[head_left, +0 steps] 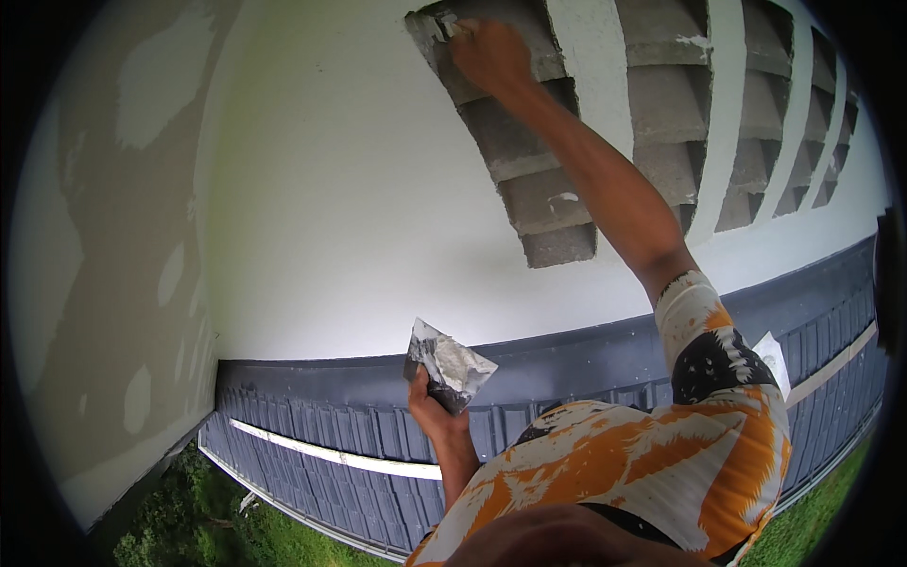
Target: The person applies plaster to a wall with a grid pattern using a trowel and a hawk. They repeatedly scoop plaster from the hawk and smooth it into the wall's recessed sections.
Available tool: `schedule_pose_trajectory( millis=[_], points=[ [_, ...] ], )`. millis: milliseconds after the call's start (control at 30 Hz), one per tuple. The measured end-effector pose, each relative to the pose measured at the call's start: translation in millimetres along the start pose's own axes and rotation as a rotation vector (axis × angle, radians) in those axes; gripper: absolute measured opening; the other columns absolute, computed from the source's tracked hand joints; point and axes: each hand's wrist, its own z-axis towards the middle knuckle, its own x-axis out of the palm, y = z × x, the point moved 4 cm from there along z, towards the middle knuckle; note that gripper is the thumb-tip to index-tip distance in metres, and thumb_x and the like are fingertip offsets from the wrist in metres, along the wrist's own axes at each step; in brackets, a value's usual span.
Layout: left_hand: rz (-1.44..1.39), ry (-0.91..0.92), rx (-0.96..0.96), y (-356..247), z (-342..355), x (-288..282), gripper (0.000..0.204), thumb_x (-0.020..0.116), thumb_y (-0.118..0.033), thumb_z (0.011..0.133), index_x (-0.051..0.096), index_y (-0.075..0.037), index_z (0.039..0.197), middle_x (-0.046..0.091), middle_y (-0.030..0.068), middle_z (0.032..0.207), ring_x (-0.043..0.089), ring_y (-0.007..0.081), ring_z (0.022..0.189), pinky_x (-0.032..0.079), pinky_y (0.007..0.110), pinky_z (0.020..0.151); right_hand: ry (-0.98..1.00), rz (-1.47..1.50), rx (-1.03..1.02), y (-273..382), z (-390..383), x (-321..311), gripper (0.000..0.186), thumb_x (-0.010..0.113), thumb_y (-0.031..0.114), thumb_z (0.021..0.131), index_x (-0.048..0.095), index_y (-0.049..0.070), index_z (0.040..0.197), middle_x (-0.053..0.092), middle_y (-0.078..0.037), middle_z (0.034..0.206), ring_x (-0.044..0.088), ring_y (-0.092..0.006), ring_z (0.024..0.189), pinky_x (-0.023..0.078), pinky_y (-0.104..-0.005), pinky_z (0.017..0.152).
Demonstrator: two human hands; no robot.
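Note:
My right hand point(489, 57) is raised high at the top, its fingers closed round what looks like a small putty knife point(440, 28), mostly hidden by the fist. The blade touches the upper left corner of a grey louvred vent opening point(529, 203) in the white wall point(350, 189). Lower down, my left hand point(436, 408) grips a thin, dark, square plate point(421, 333) from below. A lump of whitish putty point(459, 365) is spread over its top. White smears mark a few of the vent slats.
More louvred vent columns point(666, 104) run off to the right. A patchy grey-and-white wall point(123, 246) meets the white one at left. Below lies a dark ribbed roof point(548, 435) with a pale wooden strip point(331, 454). Beyond its edge are grass and bushes point(198, 510).

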Motion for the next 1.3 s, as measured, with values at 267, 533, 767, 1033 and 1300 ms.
schedule_pose_trajectory(
  millis=[267,533,767,1033,1300],
  points=[
    [-0.016,0.009,-0.009,0.9,-3.3,0.8,0.034,0.048,-0.015,0.096,0.053,0.003,0.124,0.063,0.0152,0.116,0.065,0.0283,0.104,0.054,0.042,0.089,0.226,0.131,-0.011,-8.9,14.5,17.2,0.026,0.056,0.021,0.083,0.073,0.002,0.091,0.069,-0.021,0.084,0.066,-0.037,0.076,0.052,-0.0441,0.076],
    [-0.01,0.057,-0.022,0.6,1.9,2.9,0.032,0.048,-0.015,0.097,0.055,0.003,0.122,0.064,0.0145,0.116,0.066,0.0269,0.103,0.054,0.041,0.088,-0.048,0.239,-0.103,-8.4,-26.1,-10.0,0.034,0.055,0.023,0.09,0.071,0.008,0.115,0.066,-0.012,0.068,0.059,-0.0165,0.059,0.049,-0.0324,0.062],
    [0.028,0.028,-0.005,-1.7,0.9,0.6,0.032,0.048,-0.015,0.097,0.055,0.003,0.122,0.064,0.0138,0.115,0.066,0.0265,0.104,0.054,0.04,0.088,0.158,0.057,-0.058,7.3,-25.7,6.5,0.032,0.054,0.021,0.09,0.072,0.009,0.114,0.071,-0.015,0.079,0.066,-0.0287,0.065,0.053,-0.0358,0.068],
    [0.024,0.024,-0.035,-1.6,-2.7,6.5,0.035,0.047,-0.015,0.097,0.053,0.004,0.125,0.063,0.0159,0.118,0.064,0.0287,0.107,0.052,0.042,0.091,-0.118,0.052,-0.203,10.5,-68.2,6.5,0.03,0.056,0.012,0.089,0.069,0.003,0.115,0.07,-0.017,0.09,0.067,-0.0307,0.07,0.054,-0.0387,0.067],
    [0.005,0.013,-0.021,-0.5,-1.2,7.0,0.036,0.046,-0.016,0.097,0.053,0.004,0.126,0.063,0.0161,0.118,0.063,0.0291,0.109,0.052,0.043,0.092,-0.218,0.05,-0.276,9.4,-80.9,-0.1,0.026,0.056,0.013,0.089,0.072,0.002,0.106,0.071,-0.018,0.088,0.069,-0.032,0.073,0.056,-0.0404,0.066]
  ],
)
